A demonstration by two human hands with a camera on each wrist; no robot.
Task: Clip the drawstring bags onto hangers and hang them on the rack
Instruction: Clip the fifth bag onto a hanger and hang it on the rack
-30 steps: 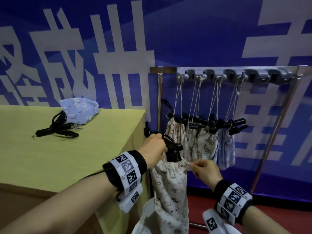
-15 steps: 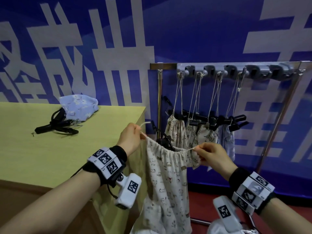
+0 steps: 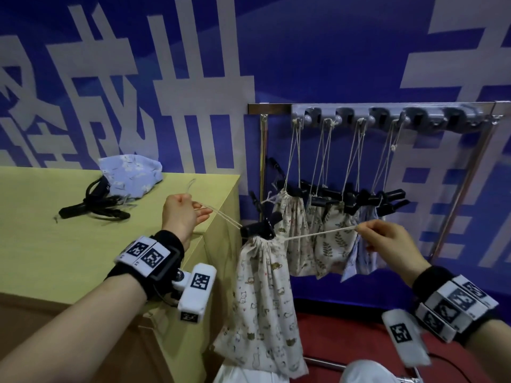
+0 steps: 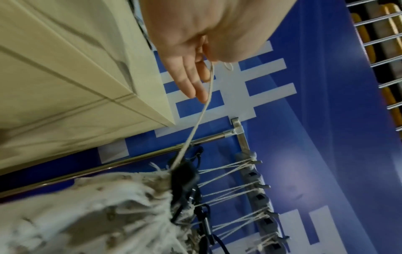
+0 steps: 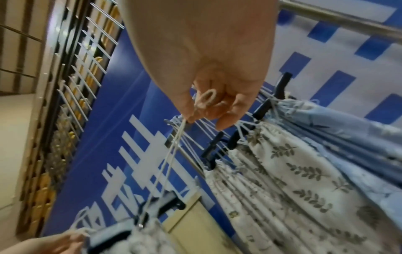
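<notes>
The cat-print drawstring bag [image 3: 262, 299] hangs in the air between the table's right end and the rack, its mouth gathered shut under a black clip hanger [image 3: 258, 228]. Two cords run out from the gathered top, one to each side, both taut. The left hand [image 3: 181, 217] pinches the left cord [image 3: 221, 217] between thumb and forefinger, its other fingers extended, over the corner of the yellow table [image 3: 83, 258]. The right hand [image 3: 390, 241] pinches the right cord [image 3: 318, 234] at its knotted loop, fingers curled round it, in front of the hung bags. The hands are well apart, the bag suspended between them.

Behind, the rack [image 3: 387, 117] carries four bags [image 3: 331, 244] on black hangers, hung by their cords from the grey hooks. On the table lie a blue floral bag [image 3: 130, 175] and, touching it, a black hanger [image 3: 94, 208].
</notes>
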